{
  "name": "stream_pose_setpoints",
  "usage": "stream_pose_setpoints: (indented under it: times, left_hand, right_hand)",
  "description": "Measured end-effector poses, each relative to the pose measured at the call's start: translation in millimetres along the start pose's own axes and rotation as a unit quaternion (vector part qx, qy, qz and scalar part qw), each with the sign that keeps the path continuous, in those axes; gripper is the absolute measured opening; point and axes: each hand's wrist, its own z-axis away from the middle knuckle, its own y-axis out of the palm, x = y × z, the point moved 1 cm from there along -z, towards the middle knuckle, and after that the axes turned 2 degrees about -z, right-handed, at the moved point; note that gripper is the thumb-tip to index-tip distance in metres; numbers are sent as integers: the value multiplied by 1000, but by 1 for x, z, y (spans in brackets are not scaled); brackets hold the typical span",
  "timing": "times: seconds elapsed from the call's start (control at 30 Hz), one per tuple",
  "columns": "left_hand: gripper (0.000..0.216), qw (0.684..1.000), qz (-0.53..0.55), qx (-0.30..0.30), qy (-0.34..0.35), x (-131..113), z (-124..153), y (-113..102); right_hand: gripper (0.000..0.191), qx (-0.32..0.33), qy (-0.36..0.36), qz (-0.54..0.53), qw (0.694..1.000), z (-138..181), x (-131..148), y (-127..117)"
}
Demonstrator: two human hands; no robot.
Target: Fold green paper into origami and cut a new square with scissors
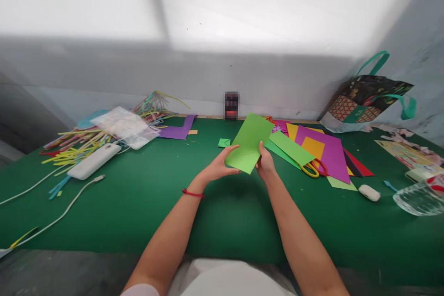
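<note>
A light green paper sheet is held up above the green table, tilted away from me. My left hand grips its near left edge with the fingers under it. My right hand pinches its near right edge, thumb on top. A red string band sits on my left wrist. Just right of the sheet lies a pile of coloured papers in purple, orange, green, red and black. Yellow-and-red-handled scissors rest on that pile.
Colourful paper strips, a clear plastic bag, a white power bank with cables and a purple L-shaped offcut lie at left. A patterned gift bag, a white eraser-like object and a glass bowl are at right.
</note>
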Motion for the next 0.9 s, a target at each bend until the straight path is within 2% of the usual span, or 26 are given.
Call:
stream_pose_setpoints:
  times: [0.1,0.23,0.37,0.47,0.6,0.73,0.9]
  left_hand:
    - [70,995,89,19,-34,-1,0,2]
    - [61,981,166,-11,-103,4,-7,6]
    - [45,976,152,-106,-110,7,-11,1]
    - [46,959,201,-156,-125,7,-11,-5]
    - [51,940,264,-161,-145,10,-10,-7]
    - [46,944,251,-163,-140,15,-9,-6]
    - [54,947,277,-110,-117,16,-8,-2]
  right_hand:
    - [47,-24,-13,9,1000,-2,-1,-5]
    - [51,-21,-19,19,999,-1,0,-5]
    - [58,-38,-56,41,997,-1,1,-4]
    - [69,-27,-61,57,996,-4,-1,-5]
    - [74,5,-59,80,995,-6,-4,-6]
    - [69,17,-61,95,993,-5,-4,-5]
    - [68,28,-29,68,997,-4,-8,-3]
